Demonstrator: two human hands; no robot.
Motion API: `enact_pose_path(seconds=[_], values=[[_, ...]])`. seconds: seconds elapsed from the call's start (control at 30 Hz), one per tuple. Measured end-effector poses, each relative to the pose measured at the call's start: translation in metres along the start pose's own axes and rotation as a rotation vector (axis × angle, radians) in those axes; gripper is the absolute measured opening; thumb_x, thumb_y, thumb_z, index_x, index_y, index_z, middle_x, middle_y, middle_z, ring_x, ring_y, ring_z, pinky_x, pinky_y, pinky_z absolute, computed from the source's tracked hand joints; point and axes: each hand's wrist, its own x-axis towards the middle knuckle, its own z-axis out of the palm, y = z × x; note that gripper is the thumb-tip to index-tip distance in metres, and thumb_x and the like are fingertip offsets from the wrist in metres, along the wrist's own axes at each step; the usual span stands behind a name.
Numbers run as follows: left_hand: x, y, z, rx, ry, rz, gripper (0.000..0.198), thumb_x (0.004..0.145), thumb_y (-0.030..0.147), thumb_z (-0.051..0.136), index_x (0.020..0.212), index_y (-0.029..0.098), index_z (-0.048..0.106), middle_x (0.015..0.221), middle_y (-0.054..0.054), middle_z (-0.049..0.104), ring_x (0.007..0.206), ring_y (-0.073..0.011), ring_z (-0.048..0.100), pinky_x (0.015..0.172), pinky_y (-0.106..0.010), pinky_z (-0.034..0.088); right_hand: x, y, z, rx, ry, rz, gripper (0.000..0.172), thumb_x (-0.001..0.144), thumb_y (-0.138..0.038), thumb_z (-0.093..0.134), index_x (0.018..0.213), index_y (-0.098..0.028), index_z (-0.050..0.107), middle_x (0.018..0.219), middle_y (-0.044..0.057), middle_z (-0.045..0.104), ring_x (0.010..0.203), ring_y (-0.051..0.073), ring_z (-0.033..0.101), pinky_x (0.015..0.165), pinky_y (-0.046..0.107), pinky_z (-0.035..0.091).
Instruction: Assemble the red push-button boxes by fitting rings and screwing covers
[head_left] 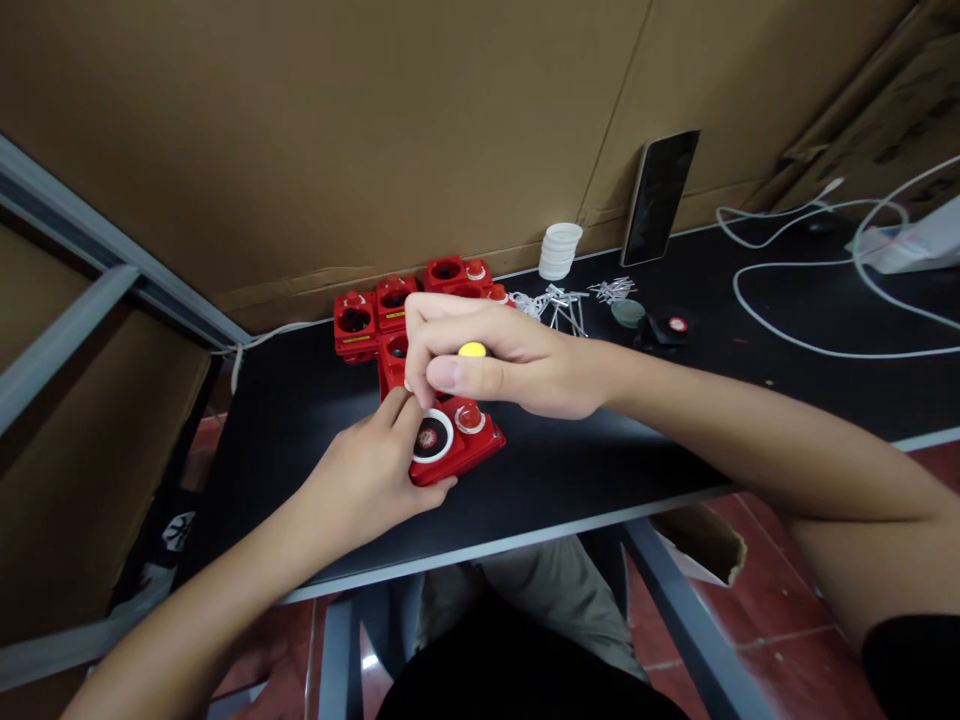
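My left hand (367, 455) is closed on the near side of a red plastic housing (469, 455), with the thumb along its front edge. A white ring (450, 437) surrounds a black round part with a red-and-white centre on this housing, and a clear red dome (470, 416) sits to its right. Over the housing's far side, my right hand (502, 360) is curled around a handle with a yellow end (472, 349); its tip is hidden. More red housings (356, 325) with round openings stand behind my hands, partly covered by them.
Beyond my right hand lie long metal screws or pins (564, 310). A stack of white rings (560, 250), a small greenish dish (628, 313) and a black part (664, 332) are nearby. A phone-like slab (660, 198) leans on the cardboard wall; white cable (795, 352) loops at right.
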Motion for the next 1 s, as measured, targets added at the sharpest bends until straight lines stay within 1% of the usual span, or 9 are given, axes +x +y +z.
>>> enact_pose_path(seconds=[0.17,0.27,0.37,0.5,0.63,0.73,0.83,0.93,1.0], values=[[0.001,0.003,-0.003,0.002,-0.011,-0.024,0.073,0.086,0.036,0.088,0.150,0.022,0.058,0.151,-0.016,0.071,0.119,-0.0420,0.083,0.091,-0.049,0.072,0.002,0.001,-0.003,-0.072,0.022,-0.029,0.055,0.120,-0.054,0.061,0.079,-0.016,0.063,0.087,-0.001,0.052,0.080,0.011,0.049,0.079,0.029,0.042],[0.002,0.001,-0.003,-0.004,-0.024,-0.023,0.073,0.086,0.036,0.087,0.151,0.021,0.057,0.144,-0.016,0.074,0.120,-0.0426,0.083,0.091,-0.050,0.071,0.002,-0.006,-0.007,-0.181,-0.008,-0.054,0.055,0.118,-0.054,0.065,0.079,-0.015,0.068,0.085,-0.002,0.045,0.079,0.011,0.045,0.076,0.028,0.039],[0.003,-0.002,-0.002,-0.018,-0.059,-0.013,0.067,0.090,0.038,0.082,0.150,0.020,0.056,0.135,-0.015,0.076,0.114,-0.0404,0.084,0.086,-0.049,0.071,0.002,-0.019,-0.013,-0.276,-0.104,-0.025,0.041,0.118,-0.044,0.069,0.092,-0.014,0.079,0.087,-0.001,0.047,0.082,0.012,0.049,0.076,0.028,0.040],[0.002,-0.003,0.001,0.016,-0.010,0.020,0.075,0.089,0.039,0.083,0.155,0.022,0.052,0.142,-0.016,0.074,0.114,-0.0397,0.084,0.084,-0.047,0.071,0.000,-0.040,-0.025,-0.372,-0.223,-0.005,0.019,0.116,-0.032,0.073,0.116,-0.014,0.080,0.100,0.003,0.062,0.090,0.014,0.054,0.080,0.027,0.044],[0.001,-0.001,0.001,0.023,0.007,0.016,0.071,0.086,0.038,0.088,0.148,0.022,0.056,0.152,-0.017,0.070,0.120,-0.0397,0.083,0.090,-0.047,0.071,-0.002,-0.060,-0.036,-0.342,-0.250,0.105,0.019,0.116,-0.023,0.067,0.133,-0.016,0.072,0.111,0.004,0.072,0.086,0.012,0.058,0.076,0.027,0.046],[0.001,-0.001,0.000,-0.003,-0.014,0.006,0.066,0.086,0.040,0.089,0.142,0.023,0.058,0.155,-0.017,0.068,0.118,-0.0386,0.083,0.089,-0.047,0.071,-0.004,-0.068,-0.041,-0.288,-0.240,0.191,0.019,0.111,-0.012,0.062,0.128,-0.015,0.070,0.104,0.002,0.073,0.078,0.011,0.057,0.071,0.026,0.046],[0.001,-0.002,0.001,0.006,-0.006,0.012,0.065,0.086,0.039,0.087,0.142,0.021,0.059,0.151,-0.018,0.069,0.116,-0.0398,0.083,0.090,-0.049,0.070,-0.004,-0.065,-0.040,-0.311,-0.234,0.214,0.010,0.111,-0.020,0.067,0.117,-0.016,0.074,0.106,0.004,0.072,0.078,0.011,0.057,0.070,0.026,0.046],[0.001,-0.003,0.001,0.012,0.005,0.020,0.067,0.086,0.037,0.086,0.145,0.022,0.058,0.142,-0.015,0.073,0.113,-0.0391,0.084,0.088,-0.048,0.070,-0.003,-0.057,-0.037,-0.362,-0.213,0.183,0.019,0.113,-0.036,0.072,0.113,-0.018,0.080,0.118,0.007,0.070,0.084,0.012,0.059,0.073,0.026,0.047],[0.001,-0.003,0.001,0.004,0.010,0.027,0.069,0.086,0.038,0.087,0.146,0.022,0.057,0.144,-0.015,0.072,0.114,-0.0390,0.083,0.088,-0.047,0.070,-0.004,-0.054,-0.036,-0.391,-0.197,0.182,0.016,0.112,-0.031,0.073,0.121,-0.020,0.081,0.118,0.006,0.069,0.085,0.012,0.058,0.074,0.027,0.047]])
